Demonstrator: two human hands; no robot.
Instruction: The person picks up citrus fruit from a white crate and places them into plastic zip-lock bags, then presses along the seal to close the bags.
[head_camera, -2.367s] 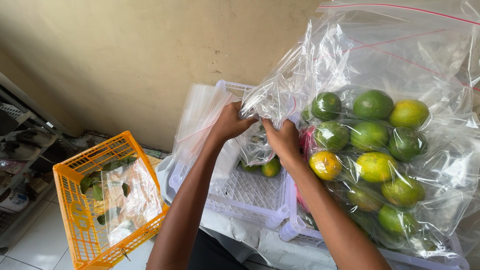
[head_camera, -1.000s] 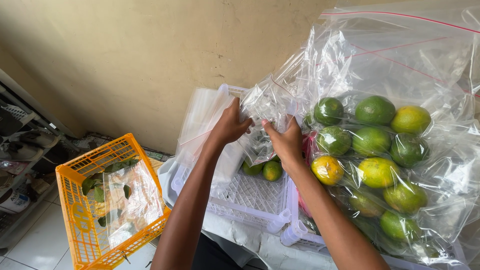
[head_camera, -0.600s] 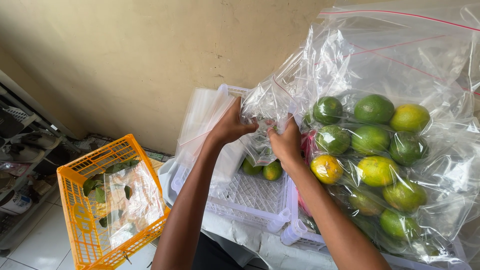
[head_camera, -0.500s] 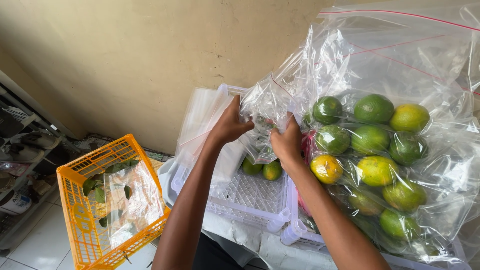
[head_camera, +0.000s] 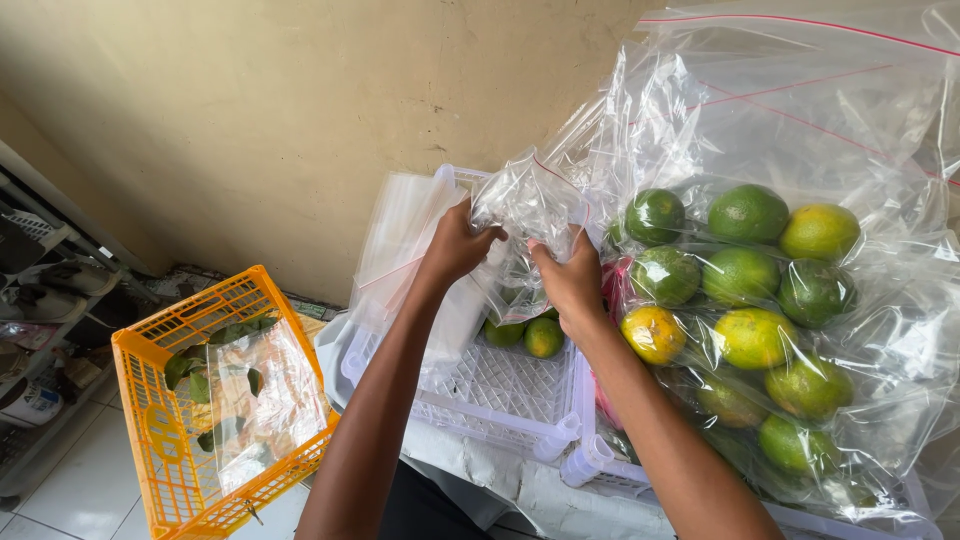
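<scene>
Reaching forward from the bottom edge, the left hand (head_camera: 458, 243) and right hand (head_camera: 572, 282) each pinched the mouth of a small clear plastic bag (head_camera: 528, 205), held above a white slatted crate (head_camera: 470, 385) with loose green citrus fruit (head_camera: 543, 337). Beside it, bagged citrus (head_camera: 760, 290) filled another crate; an orange crate (head_camera: 215, 400) stood on the tiled floor. The small bag's contents were indiscernible.

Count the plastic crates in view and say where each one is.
3. An orange crate stands on the floor at left; a white crate sits below both hands; another white crate, mostly hidden under the bagged citrus fruit, sits at right. More may be hidden.
</scene>
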